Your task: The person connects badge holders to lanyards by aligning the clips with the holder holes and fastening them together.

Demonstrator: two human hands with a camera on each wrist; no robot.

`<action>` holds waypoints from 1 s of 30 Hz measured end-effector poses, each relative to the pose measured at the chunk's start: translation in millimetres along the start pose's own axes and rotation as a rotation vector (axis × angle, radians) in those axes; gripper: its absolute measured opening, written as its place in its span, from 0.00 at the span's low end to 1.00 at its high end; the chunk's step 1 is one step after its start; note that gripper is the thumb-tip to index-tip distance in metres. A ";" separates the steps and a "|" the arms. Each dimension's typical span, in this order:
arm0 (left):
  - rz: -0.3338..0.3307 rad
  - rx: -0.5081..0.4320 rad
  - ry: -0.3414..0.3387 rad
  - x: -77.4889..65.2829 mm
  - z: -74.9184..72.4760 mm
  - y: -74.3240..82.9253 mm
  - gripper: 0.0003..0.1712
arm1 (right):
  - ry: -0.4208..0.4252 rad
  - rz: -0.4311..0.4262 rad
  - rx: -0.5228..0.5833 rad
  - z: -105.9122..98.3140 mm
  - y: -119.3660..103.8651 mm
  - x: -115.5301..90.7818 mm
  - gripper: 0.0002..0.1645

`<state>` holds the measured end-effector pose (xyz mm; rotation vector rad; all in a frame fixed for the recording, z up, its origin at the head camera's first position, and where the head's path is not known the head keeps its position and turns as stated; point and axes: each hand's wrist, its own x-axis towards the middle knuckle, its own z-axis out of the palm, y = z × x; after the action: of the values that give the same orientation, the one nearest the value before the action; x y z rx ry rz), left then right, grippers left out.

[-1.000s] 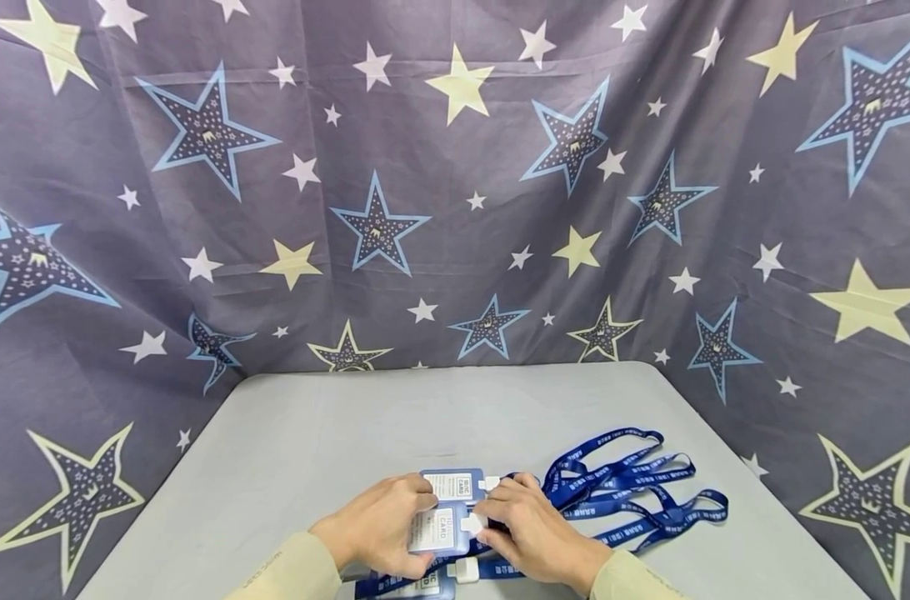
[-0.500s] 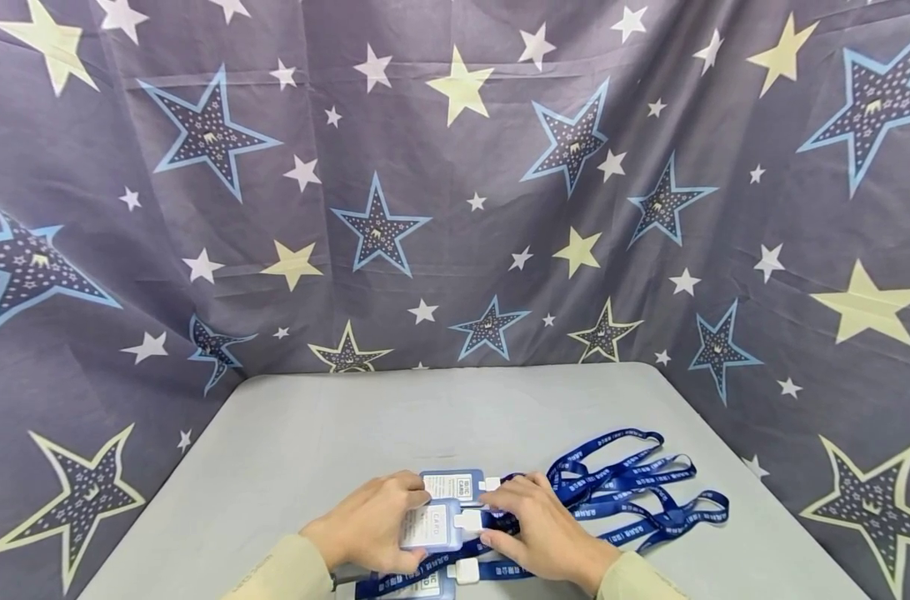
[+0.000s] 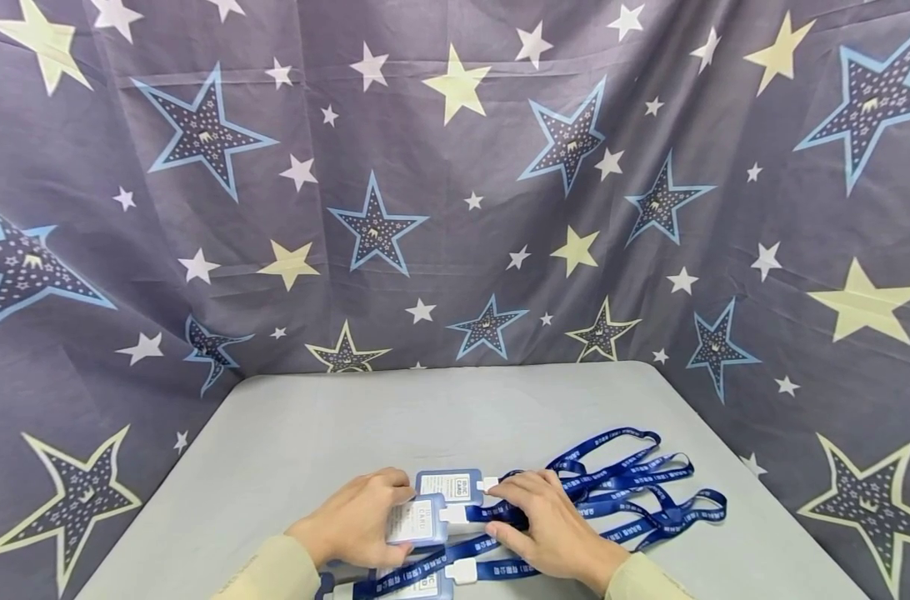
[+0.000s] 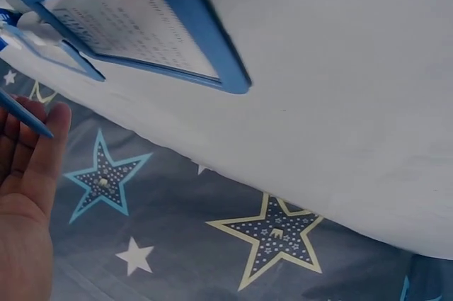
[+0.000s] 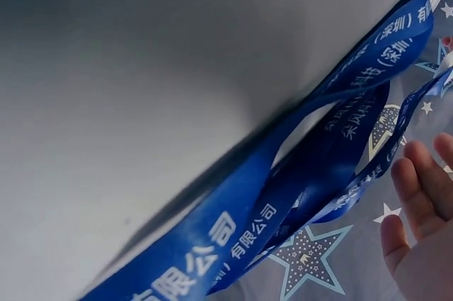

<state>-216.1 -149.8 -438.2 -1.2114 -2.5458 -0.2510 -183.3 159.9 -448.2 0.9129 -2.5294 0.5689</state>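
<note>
In the head view, my left hand (image 3: 357,518) grips a blue-framed ID badge holder (image 3: 412,522) at its left end, thumb in front and fingers behind. The holder's thin edge (image 4: 30,115) shows at the fingers in the left wrist view. A white clip (image 3: 455,515) joins it to a dark blue lanyard (image 3: 492,512). Close over this lanyard is my right hand (image 3: 548,529), thumb and fingers spread on either side, fairly straight in the right wrist view. A second badge holder (image 3: 449,485) lies just behind; another (image 3: 428,588) lies in front, partly hidden under a lanyard strap.
Several blue lanyard loops (image 3: 627,479) with white print spread across the right of the pale grey table (image 3: 335,417). A white clip (image 3: 462,571) sits on the front badge. Behind the table hangs a grey curtain (image 3: 455,208) with stars.
My left hand has drawn the middle badge holder left, its clip moving away from my right fingers. My right hand has loosened from the clip and stays over the lanyard.
</note>
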 end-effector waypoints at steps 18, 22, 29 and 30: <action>-0.035 0.025 0.031 -12.9 0.8 -17.2 0.34 | 0.047 0.000 -0.005 -1.6 5.5 -5.8 0.28; -0.030 0.029 0.047 -14.0 0.7 -19.9 0.33 | 0.034 0.020 -0.001 -2.8 5.5 -6.2 0.28; -0.067 0.031 0.031 -15.5 -2.2 -24.9 0.34 | 0.041 0.011 -0.018 -6.6 5.7 -5.5 0.27; -0.073 0.032 0.029 -15.3 -2.4 -25.8 0.34 | 0.043 0.009 -0.019 -7.2 5.7 -5.3 0.27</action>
<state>-226.6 -177.8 -442.0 -1.0973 -2.5622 -0.2420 -181.7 170.2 -446.1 0.8739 -2.4970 0.5603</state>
